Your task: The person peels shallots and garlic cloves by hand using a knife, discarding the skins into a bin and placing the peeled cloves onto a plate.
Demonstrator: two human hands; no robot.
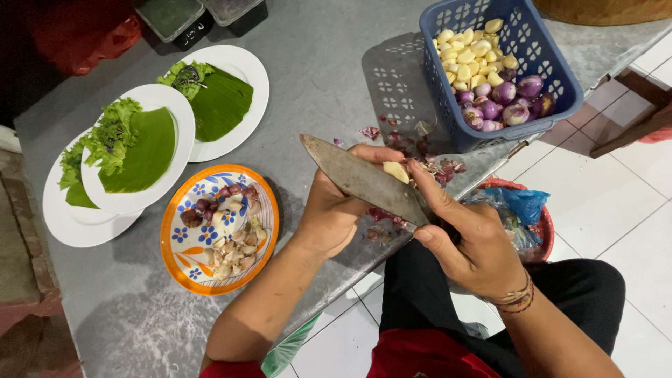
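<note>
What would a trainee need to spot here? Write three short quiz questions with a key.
1. True or false: the right hand grips the knife.
2. What does the left hand hold: A) garlic clove B) lettuce leaf C) spoon?
3. What does the blue basket hold?

Key: 1 true. 2 A. 3 peeled garlic and shallots.

Grey, mottled, matt stone-like worktop [329, 77]; dull, worn metal blade of the broad knife [360, 180] with a tarnished, unpolished face; blue perforated plastic basket [553, 66], smooth with a slight sheen; glossy white ceramic plates [241, 66]; glazed orange-rimmed plate with blue flower pattern [183, 260]; smooth, waxy green banana leaf pieces [143, 157]; glossy pale floor tiles [609, 203].
</note>
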